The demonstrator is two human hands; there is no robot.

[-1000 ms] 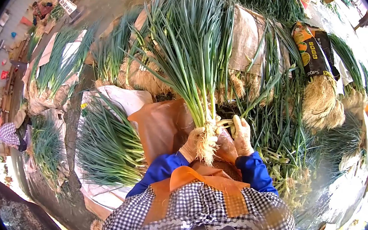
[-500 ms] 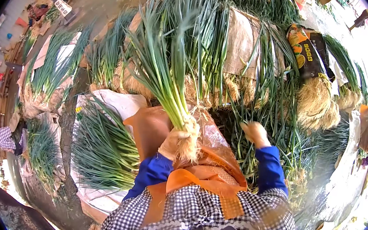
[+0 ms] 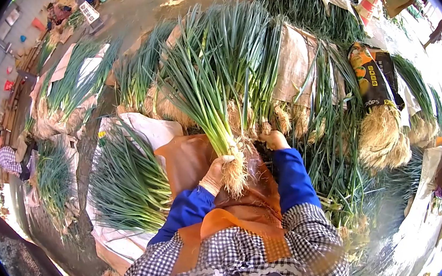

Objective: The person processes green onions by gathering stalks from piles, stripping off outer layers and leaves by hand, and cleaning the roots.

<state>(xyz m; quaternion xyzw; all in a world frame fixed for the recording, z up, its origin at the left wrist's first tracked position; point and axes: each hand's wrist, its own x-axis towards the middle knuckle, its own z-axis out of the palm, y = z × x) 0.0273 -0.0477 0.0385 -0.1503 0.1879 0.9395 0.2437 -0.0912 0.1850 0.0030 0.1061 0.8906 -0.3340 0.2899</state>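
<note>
At the bottom of the frame, the checked garment point(image 3: 157, 260) and orange apron point(image 3: 239, 223) are nearest. The left arm, in a blue sleeve point(image 3: 189, 210), is bent and angled up toward the frame centre. The left hand point(image 3: 215, 172) is closed around the bunch point(image 3: 209, 123) at the stem base, thumb near the roots. The bunch is just left of centre, leaves tilted to the upper left, roots hanging over the apron.

The right arm extends further up the frame. The right hand point(image 3: 275, 140), right of centre, is at the roots of the standing onions point(image 3: 263, 96). Its fingers point left and appear bent; whether they have hold of anything cannot be told.

Half a second ago the right hand was lower and further right, over the loose leaves point(image 3: 333, 174); it has since moved up and left. One second ago it was beside the bunch's roots. The left hand has kept its grip throughout.

A pile of onions point(image 3: 130, 185) lies on white cloth at left of centre. Beyond, a black bag point(image 3: 371, 78) covers rooted onions at upper right. A co-worker point(image 3: 10, 158) is at the left edge; a sign point(image 3: 89, 12) stands at upper left.
</note>
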